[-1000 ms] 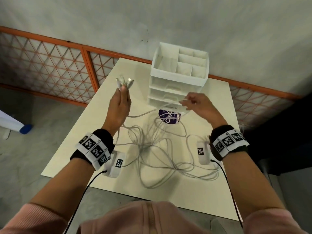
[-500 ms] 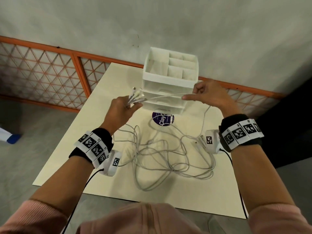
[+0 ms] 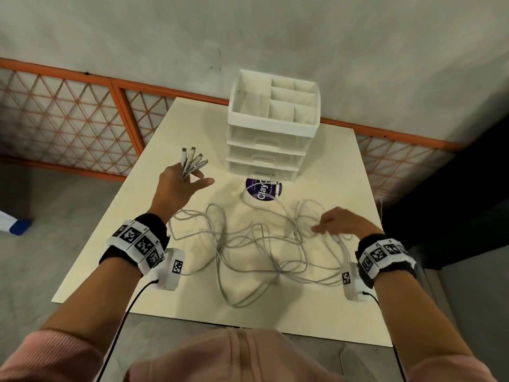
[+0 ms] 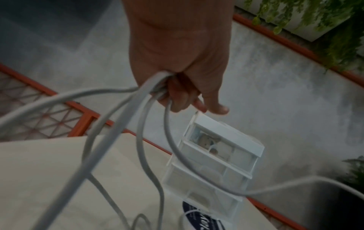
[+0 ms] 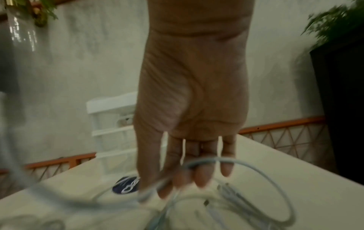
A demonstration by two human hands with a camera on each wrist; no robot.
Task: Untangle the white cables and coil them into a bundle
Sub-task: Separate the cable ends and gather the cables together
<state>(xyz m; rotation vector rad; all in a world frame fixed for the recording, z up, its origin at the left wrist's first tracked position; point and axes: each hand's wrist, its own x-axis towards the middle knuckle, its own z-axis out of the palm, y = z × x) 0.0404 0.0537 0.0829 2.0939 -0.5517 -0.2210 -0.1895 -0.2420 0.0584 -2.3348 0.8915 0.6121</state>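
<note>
Several white cables (image 3: 248, 244) lie in a loose tangle across the middle of the cream table (image 3: 316, 315). My left hand (image 3: 181, 186) is raised over the table's left part and grips a bunch of cable ends; their connectors (image 3: 192, 161) fan out above my fist. In the left wrist view the cables (image 4: 145, 124) trail down from my left hand (image 4: 177, 62). My right hand (image 3: 338, 223) is low at the tangle's right side. In the blurred right wrist view my right hand (image 5: 193, 109) has straight fingers (image 5: 201, 179) touching a cable loop (image 5: 262, 174).
A white drawer organizer (image 3: 272, 128) with an open divided top stands at the table's back. A round purple tub (image 3: 263, 188) sits just in front of it, with a cable running around it. An orange lattice fence (image 3: 68, 119) lines the wall behind.
My right hand let go of the strand it held up near the organizer and dropped to the tangle's right side. The left hand stayed raised with the cable ends.
</note>
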